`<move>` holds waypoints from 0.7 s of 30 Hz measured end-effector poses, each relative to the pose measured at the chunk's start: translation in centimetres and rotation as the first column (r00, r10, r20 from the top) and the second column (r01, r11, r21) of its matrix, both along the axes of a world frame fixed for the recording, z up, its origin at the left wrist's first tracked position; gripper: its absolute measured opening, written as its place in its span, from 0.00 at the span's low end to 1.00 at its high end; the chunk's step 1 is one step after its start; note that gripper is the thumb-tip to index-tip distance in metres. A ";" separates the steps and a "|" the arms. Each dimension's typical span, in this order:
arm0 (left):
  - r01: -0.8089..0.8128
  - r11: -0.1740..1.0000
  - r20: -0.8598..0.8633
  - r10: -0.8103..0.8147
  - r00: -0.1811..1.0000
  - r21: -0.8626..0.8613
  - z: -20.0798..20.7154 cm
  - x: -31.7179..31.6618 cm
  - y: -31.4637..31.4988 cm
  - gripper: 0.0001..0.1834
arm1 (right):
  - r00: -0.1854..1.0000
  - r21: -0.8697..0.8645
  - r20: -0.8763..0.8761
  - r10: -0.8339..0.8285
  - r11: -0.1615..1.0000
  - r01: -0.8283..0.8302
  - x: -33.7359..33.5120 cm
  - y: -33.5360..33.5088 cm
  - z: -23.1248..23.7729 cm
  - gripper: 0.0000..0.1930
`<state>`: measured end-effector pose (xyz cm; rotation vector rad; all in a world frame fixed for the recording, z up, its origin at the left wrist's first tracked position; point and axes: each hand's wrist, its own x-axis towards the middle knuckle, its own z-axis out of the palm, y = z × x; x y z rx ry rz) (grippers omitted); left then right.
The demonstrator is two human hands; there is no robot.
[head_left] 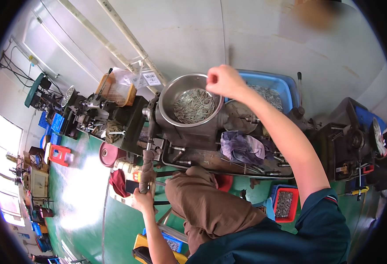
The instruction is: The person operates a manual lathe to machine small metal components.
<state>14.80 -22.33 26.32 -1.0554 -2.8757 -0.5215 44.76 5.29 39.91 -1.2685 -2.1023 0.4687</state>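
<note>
My right hand (223, 81) is raised by the right rim of a round steel bowl (165, 105), its fingers pinched together. Whatever they hold, if anything, is too small to make out. Many small, slim metal pins (194, 106) lie in the bowl, which sits on top of a dark machine (187, 137). Down at the left, my left hand (143, 201) is closed at the lower end of a long lever (146, 169), whose handle is wrapped in brown cloth. The lever runs up to the machine's left side.
Behind my right forearm stands a blue bin (293, 90) of metal parts. Purple rags (242, 147) and tools lie on the machine's tray (202, 157). A red bin (295, 207) of small parts is on the floor at right. Another machine (129, 119) stands left.
</note>
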 end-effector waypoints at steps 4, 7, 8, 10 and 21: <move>0.011 0.999 -0.047 -0.009 0.999 0.051 -0.1 0.0 0.1 0.11 | 0.991 -0.149 -0.062 -0.117 0.983 0.107 6.0 0.7 -2.6 0.06; 0.003 1.000 -0.035 -0.003 0.999 -0.023 0.6 0.5 0.5 0.15 | 0.994 -0.353 -0.066 -0.082 0.934 0.053 7.7 0.1 -7.1 0.07; -0.015 0.999 -0.009 0.014 1.000 -0.036 1.2 0.9 0.6 0.15 | 0.995 -0.389 -0.069 -0.077 0.920 0.044 7.6 -0.7 -8.1 0.07; -0.006 1.000 0.006 0.006 1.000 -0.031 1.3 1.1 0.7 0.15 | 0.984 -0.449 -0.164 -0.063 0.893 -0.017 7.4 -1.3 -10.6 0.07; 0.012 1.000 -0.022 -0.011 1.000 0.023 0.0 0.4 0.1 0.12 | 0.989 -0.478 -0.135 -0.057 0.878 -0.015 6.6 -2.1 -11.8 0.07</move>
